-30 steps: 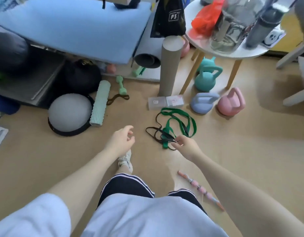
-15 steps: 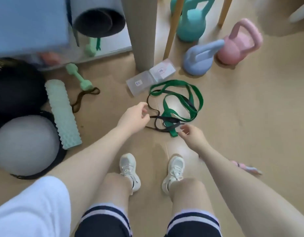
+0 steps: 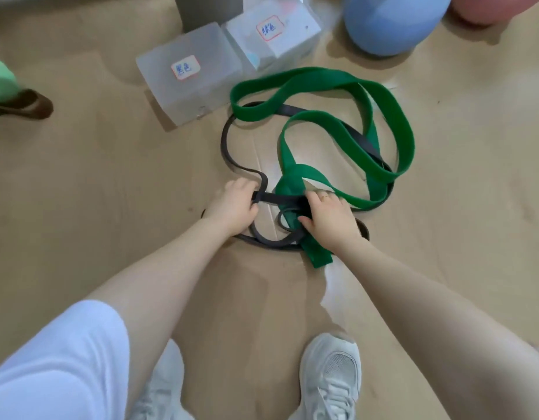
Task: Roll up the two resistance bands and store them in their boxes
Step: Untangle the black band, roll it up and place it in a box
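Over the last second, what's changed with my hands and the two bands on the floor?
Both hands came down onto the tangle. The left hand now pinches the black band, and the right hand presses where the green band crosses it; earlier it only touched there, the left hung free. The view moved closer. Bands still tangled, unrolled; both boxes stayed put.

I am looking down at a smooth beige floor point(image 3: 95, 183), and soft daylight is falling evenly on it. A grey upright cylinder point(image 3: 209, 7) is standing at the top edge. A rounded pale blue weight point(image 3: 392, 22) and a pink one point(image 3: 489, 9) are resting further right.
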The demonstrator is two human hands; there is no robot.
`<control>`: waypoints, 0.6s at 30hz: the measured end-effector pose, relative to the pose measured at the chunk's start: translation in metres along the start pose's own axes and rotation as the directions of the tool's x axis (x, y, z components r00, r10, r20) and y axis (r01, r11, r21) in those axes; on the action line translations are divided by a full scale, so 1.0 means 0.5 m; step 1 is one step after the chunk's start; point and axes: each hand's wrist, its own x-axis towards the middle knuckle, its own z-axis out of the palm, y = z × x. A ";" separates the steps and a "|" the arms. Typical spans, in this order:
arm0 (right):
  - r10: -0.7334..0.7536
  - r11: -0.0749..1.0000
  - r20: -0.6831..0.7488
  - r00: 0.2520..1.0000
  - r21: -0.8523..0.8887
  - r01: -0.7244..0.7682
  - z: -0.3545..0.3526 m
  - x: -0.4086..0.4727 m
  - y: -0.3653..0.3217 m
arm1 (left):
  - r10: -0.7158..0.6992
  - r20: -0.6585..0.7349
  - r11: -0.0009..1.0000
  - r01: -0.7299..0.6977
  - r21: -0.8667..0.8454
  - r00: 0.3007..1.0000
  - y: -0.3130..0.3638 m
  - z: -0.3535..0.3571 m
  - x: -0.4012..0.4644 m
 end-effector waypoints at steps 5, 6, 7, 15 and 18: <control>0.059 0.998 -0.020 0.998 -0.004 -0.059 0.023 0.010 -0.003 | 0.005 0.016 0.997 -0.006 0.072 1.000 -0.012 0.036 0.007; 0.087 0.996 0.016 0.996 0.037 -0.087 0.021 0.003 -0.006 | -0.018 0.041 1.000 0.018 -0.018 0.999 -0.011 0.037 -0.002; 0.118 0.989 0.047 0.992 0.083 -0.122 0.016 -0.006 -0.010 | -0.052 0.070 0.985 0.063 -0.160 0.996 -0.010 0.035 -0.011; 0.129 0.967 -0.291 0.948 0.247 -0.056 -0.119 -0.075 -0.149 | -0.231 -0.127 0.686 0.069 -0.724 0.965 -0.031 -0.171 -0.104; 0.035 0.923 -0.237 0.971 0.381 0.059 -0.124 -0.088 -0.254 | -0.227 -0.198 0.732 0.033 -0.681 0.954 -0.066 -0.239 -0.150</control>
